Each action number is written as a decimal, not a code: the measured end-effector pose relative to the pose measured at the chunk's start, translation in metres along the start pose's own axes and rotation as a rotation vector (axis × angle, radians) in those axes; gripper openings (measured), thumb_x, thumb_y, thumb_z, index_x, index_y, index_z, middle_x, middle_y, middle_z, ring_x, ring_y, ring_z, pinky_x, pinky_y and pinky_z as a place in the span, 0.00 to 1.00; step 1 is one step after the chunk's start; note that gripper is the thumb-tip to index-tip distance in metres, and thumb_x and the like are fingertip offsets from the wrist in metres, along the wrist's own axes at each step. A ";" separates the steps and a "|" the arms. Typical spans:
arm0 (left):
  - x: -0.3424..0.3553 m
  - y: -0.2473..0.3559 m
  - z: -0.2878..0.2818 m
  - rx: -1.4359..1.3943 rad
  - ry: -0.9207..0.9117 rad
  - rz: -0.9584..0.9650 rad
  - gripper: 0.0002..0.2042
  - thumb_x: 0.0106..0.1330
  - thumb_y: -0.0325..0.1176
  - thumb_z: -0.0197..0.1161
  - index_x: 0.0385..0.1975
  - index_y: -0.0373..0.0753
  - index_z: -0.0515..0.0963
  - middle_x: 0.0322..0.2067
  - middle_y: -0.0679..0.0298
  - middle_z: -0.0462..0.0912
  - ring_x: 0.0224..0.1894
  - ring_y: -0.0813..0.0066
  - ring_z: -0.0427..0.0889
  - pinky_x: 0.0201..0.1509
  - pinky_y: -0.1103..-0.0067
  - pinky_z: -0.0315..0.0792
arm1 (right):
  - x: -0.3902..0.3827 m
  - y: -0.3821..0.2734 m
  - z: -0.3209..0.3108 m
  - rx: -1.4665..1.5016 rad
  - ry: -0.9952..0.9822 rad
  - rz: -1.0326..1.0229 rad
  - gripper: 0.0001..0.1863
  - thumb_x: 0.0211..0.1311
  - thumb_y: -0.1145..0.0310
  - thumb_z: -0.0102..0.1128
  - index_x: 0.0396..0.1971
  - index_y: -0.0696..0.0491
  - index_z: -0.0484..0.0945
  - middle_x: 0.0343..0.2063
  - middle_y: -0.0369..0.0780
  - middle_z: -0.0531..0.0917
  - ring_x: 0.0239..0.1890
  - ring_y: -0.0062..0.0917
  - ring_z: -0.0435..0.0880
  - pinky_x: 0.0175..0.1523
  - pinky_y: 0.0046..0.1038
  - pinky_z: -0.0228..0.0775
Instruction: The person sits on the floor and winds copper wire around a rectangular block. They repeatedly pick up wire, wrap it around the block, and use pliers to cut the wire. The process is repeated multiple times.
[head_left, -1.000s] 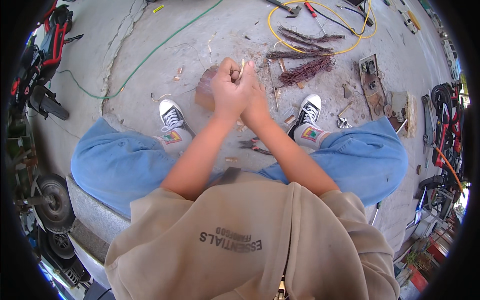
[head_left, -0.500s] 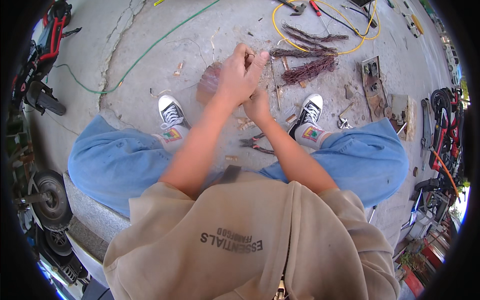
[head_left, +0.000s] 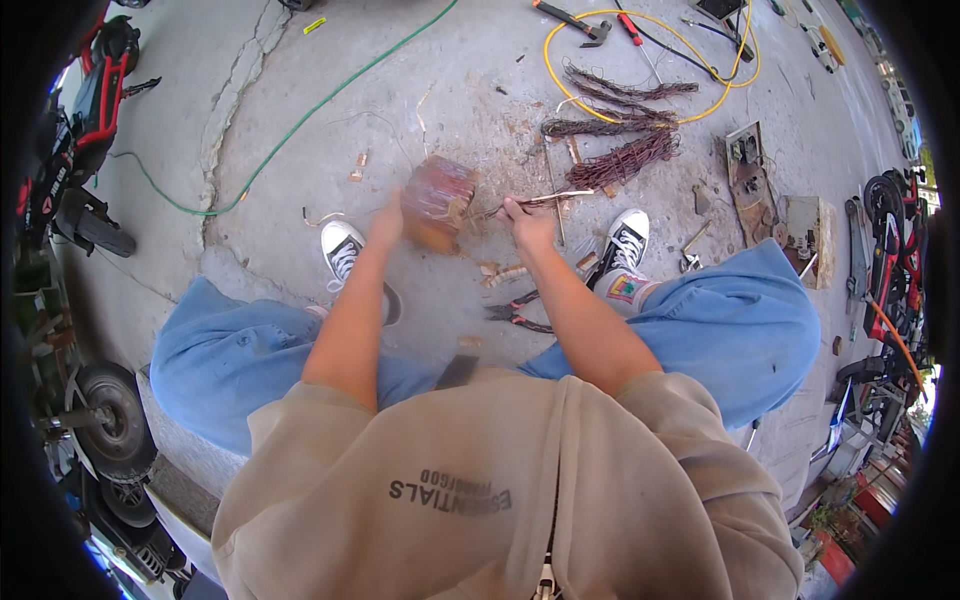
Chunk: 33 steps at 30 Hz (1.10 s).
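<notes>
Pliers (head_left: 513, 312): lie on the floor (head_left: 180, 110) between the shoes (head_left: 627, 248), probably for easy reach. Right hand (head_left: 530, 226): pinches thin wire (head_left: 548, 199), seemingly to keep strands together. Left hand (head_left: 388, 222): blurred, at a reddish-brown block's (head_left: 440, 192) left side; grip cannot be told. Wire bundles (head_left: 627, 158): grouped toward the floor's far edge, hammer (head_left: 575, 21) beyond.

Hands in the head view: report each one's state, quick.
Left hand: blurred beside the reddish-brown block; open or closed cannot be told.
Right hand: closed, pinching thin brown strands.
</notes>
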<state>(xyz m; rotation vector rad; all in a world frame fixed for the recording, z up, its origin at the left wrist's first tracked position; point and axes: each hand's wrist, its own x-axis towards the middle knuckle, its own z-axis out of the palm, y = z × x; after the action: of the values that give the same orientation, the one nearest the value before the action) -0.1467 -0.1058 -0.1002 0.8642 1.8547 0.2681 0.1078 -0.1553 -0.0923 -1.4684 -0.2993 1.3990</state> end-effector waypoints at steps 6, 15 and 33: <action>-0.058 0.005 0.019 -0.527 -0.180 -0.168 0.28 0.72 0.53 0.40 0.60 0.37 0.66 0.55 0.57 0.75 0.56 0.63 0.74 0.56 0.65 0.70 | 0.011 0.000 0.014 0.144 -0.019 0.215 0.10 0.62 0.72 0.62 0.43 0.57 0.79 0.37 0.39 0.82 0.35 0.22 0.82 0.41 0.24 0.79; -0.067 -0.007 0.007 -0.515 -0.398 -0.121 0.19 0.74 0.34 0.42 0.64 0.47 0.62 0.56 0.63 0.74 0.56 0.68 0.74 0.60 0.67 0.69 | 0.021 0.031 0.028 -0.006 -0.326 0.339 0.10 0.64 0.74 0.56 0.41 0.61 0.81 0.39 0.40 0.84 0.37 0.26 0.83 0.46 0.27 0.74; -0.035 -0.008 0.025 -0.666 -0.564 -0.231 0.14 0.73 0.32 0.47 0.56 0.39 0.69 0.54 0.62 0.76 0.53 0.68 0.77 0.59 0.70 0.71 | 0.023 0.013 0.028 -0.163 -0.416 0.504 0.11 0.64 0.76 0.51 0.44 0.61 0.76 0.41 0.44 0.82 0.42 0.33 0.82 0.50 0.36 0.75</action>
<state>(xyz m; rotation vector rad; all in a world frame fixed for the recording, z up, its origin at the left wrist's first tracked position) -0.1207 -0.1398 -0.0906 0.2198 1.1978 0.4149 0.0849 -0.1296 -0.1102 -1.4309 -0.3200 2.1382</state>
